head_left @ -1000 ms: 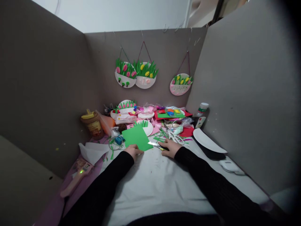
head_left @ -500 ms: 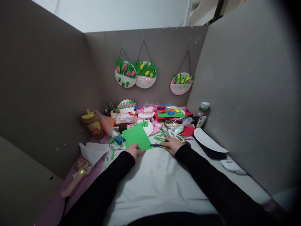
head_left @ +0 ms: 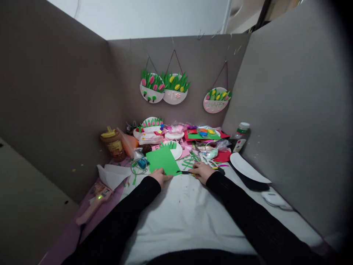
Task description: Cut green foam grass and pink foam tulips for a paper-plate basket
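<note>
Lying on the table in front of me is a sheet of green paper [head_left: 162, 160]. My left hand [head_left: 160, 177] is at its near edge, thumb and fingers closed on the paper close to the lower corner. My right hand [head_left: 202, 171] is closed over a pair of scissors [head_left: 185, 172] with dark blades. Their tips point left and reach the right corner of the green paper. Part of the black and yellow handle sticks out to the right of the hand; the rest is hidden under it. Thin green paper scraps [head_left: 189, 162] lie just beyond the right hand.
A paper plate with green grass [head_left: 178, 151] lies behind the sheet. Left are a brown cup [head_left: 114, 147], white paper [head_left: 113, 176] and a pink glue gun [head_left: 92, 209]. Right are a bottle [head_left: 239, 138] and half a plate [head_left: 246, 167]. Grey panels [head_left: 190, 114] enclose three sides.
The whole view has shifted slightly, moving the scene a little to the right. Both hands stay at the green paper and scissors, with little visible movement.
</note>
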`<action>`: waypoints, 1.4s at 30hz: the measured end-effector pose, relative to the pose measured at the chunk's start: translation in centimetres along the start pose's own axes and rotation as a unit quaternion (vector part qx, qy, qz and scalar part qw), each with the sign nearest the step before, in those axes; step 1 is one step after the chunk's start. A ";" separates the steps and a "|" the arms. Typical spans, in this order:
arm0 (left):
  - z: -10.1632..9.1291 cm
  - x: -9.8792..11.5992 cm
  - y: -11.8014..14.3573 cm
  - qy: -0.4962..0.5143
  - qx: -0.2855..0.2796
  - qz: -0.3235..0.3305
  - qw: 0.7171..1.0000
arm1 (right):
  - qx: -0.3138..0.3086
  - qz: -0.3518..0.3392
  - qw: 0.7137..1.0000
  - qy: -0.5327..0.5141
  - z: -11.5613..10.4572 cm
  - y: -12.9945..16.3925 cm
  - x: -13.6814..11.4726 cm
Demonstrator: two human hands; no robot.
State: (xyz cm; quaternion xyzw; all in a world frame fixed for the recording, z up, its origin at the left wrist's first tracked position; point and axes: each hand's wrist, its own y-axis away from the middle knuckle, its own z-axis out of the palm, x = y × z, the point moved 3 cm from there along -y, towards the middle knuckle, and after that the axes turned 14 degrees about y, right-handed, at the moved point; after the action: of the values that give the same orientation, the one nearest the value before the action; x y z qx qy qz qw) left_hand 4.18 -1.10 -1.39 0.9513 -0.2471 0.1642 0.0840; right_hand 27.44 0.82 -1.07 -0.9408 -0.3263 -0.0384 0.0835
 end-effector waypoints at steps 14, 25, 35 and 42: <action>-0.1 -0.1 -0.1 0.047 0.018 -0.002 0.999 | -0.029 -0.016 0.999 -0.023 -1.5 0.0 -1.4; -1.1 -0.6 0.3 0.012 0.066 -0.051 0.996 | -0.009 -0.040 0.997 -0.070 -1.3 1.0 -0.2; -1.0 1.3 -0.1 0.096 0.045 -0.030 0.994 | 0.012 0.095 0.995 0.021 -1.3 0.3 1.6; -0.8 0.0 -0.4 0.086 0.058 0.028 0.994 | 0.003 0.011 1.000 -0.029 -0.4 0.3 1.3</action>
State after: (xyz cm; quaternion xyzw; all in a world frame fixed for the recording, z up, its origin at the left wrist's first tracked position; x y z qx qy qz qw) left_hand 4.16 -0.60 -0.68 0.9297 -0.2556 0.2614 0.0454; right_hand 28.66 1.30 -0.51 -0.9448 -0.3183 -0.0092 0.0774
